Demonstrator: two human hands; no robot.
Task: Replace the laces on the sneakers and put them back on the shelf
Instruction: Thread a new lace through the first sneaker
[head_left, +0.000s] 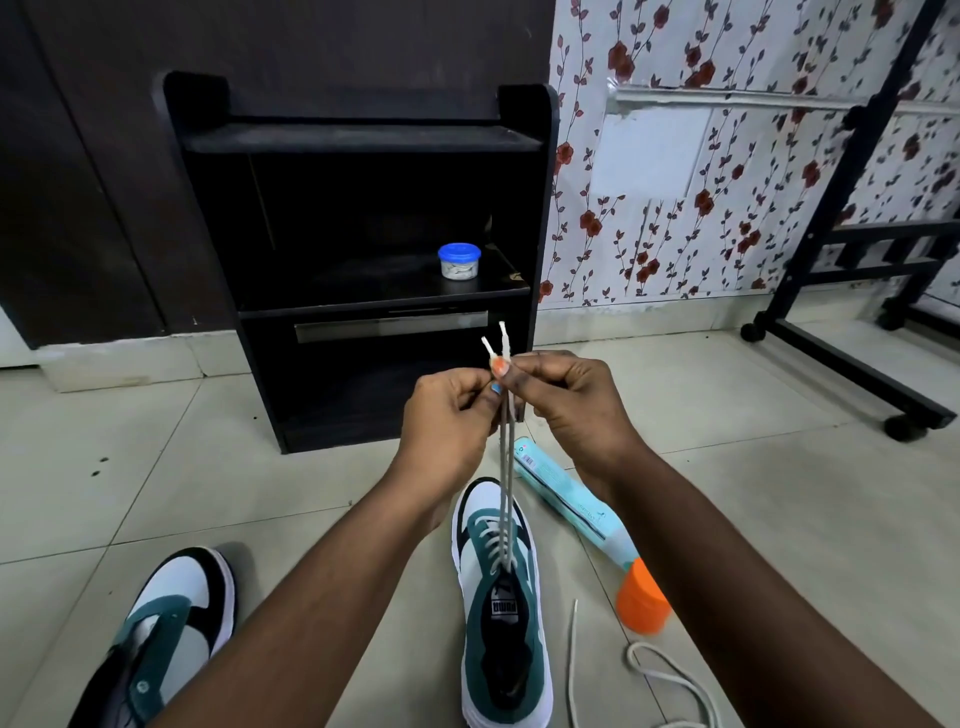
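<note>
A white, green and black sneaker stands on the floor between my forearms, toe pointing away. Its white lace runs through the lower eyelets, and both ends rise taut to my hands. My left hand and my right hand meet above the shoe and pinch the two lace ends together, the tips sticking up above my fingers. The second sneaker lies at the lower left with no lace showing. A loose white lace lies on the tiles at the lower right.
A black shelf unit stands straight ahead, with a small blue-lidded jar on its middle shelf. A pale blue bottle with an orange cap lies on the tiles right of the laced sneaker. A black wheeled rack stands at the right.
</note>
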